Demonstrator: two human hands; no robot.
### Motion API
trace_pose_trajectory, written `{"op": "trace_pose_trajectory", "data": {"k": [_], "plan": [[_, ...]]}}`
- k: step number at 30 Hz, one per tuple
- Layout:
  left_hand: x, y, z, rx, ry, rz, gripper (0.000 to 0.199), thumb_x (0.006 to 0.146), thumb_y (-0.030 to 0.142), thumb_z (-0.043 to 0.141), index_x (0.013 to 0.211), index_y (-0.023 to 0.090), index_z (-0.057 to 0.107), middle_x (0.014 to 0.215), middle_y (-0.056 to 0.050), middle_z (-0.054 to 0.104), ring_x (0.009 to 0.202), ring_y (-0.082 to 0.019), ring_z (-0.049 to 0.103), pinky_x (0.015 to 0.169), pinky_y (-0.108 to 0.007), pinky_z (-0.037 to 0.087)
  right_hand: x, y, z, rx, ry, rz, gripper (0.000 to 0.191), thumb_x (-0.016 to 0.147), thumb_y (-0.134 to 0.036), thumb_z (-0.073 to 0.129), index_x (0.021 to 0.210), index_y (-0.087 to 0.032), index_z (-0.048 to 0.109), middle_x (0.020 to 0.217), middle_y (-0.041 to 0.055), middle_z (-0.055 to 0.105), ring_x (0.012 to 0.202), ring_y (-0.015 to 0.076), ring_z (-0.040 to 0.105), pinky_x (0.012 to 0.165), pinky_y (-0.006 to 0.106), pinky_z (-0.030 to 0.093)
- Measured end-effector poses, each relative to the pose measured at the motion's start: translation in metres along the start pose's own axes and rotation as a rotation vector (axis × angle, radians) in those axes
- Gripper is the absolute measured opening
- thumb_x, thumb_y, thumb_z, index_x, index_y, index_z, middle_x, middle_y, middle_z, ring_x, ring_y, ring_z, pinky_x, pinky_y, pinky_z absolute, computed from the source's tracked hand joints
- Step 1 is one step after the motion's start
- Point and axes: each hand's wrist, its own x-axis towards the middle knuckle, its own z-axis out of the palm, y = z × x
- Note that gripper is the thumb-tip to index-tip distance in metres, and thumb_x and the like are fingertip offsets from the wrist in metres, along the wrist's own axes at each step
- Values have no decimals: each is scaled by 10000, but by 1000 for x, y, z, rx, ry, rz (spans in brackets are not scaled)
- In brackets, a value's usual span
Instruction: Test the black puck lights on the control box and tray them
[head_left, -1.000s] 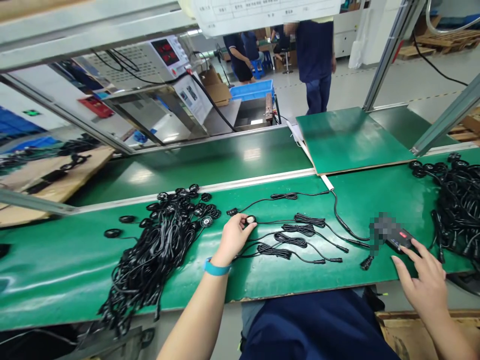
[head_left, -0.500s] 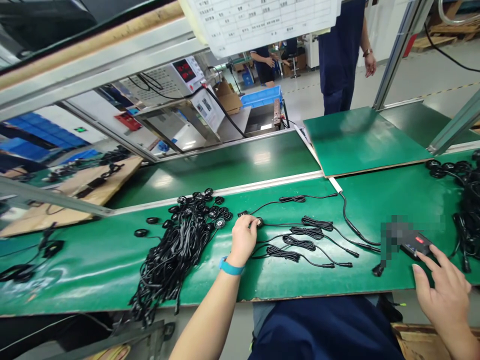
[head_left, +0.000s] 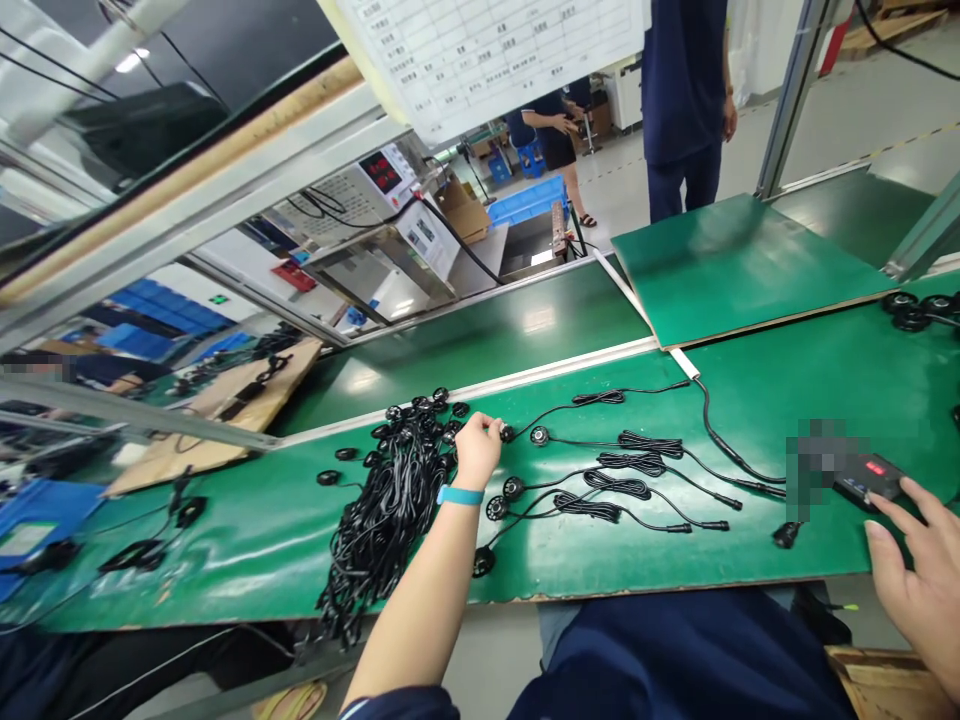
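Note:
My left hand [head_left: 480, 450], with a teal wristband, pinches a small round black part [head_left: 506, 433] at the end of a cable. My right hand [head_left: 911, 545] has its fingers spread, with fingertips on a black box [head_left: 870, 480] that shows red digits. Between my hands several coiled black cables [head_left: 641, 463] lie on the green table [head_left: 600, 560]. Their round ends, such as one [head_left: 539, 436] right of my left hand, rest on the surface. A thicker black cable [head_left: 724, 450] runs toward the box.
A heap of black cables [head_left: 382, 510] with round ends lies left of my left arm. A raised green board [head_left: 750, 265] stands at the back right. Metal frame bars and a hanging paper sheet [head_left: 495, 60] are above. People stand beyond the table.
My left hand has moved from one round cable end to another one farther back. My right hand remains at the box. The view has shifted leftward.

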Motion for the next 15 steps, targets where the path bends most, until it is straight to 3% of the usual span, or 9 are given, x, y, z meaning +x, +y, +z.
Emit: {"op": "trace_pose_trajectory", "data": {"k": [8, 12, 15], "plan": [[-17, -26, 8, -234, -150, -124, 345, 790, 526, 611, 860, 188, 624, 735, -49, 701, 577, -201, 684, 562, -306, 544, -1, 6, 0, -81, -14, -68, 321, 973, -415, 533, 1160, -205, 687, 1435, 120, 605, 1176, 349, 659, 910, 433, 498], [-20, -33, 8, -331, -190, -151, 413, 798, 587, 596, 843, 177, 602, 700, -51, 688, 633, -220, 722, 590, -322, 585, -2, 13, 0, -38, -20, -88, 312, 946, -397, 632, 1200, -223, 681, 1452, 125, 590, 1211, 360, 644, 996, 453, 498], [-21, -33, 8, -344, -191, -135, 427, 793, 580, 632, 909, 169, 619, 754, -54, 709, 646, -206, 717, 606, -315, 585, -1, 7, -5, -23, -8, -49, 425, 894, -371, 739, 1291, -253, 648, 1477, 130, 564, 1260, 370, 615, 1086, 485, 469]]}}
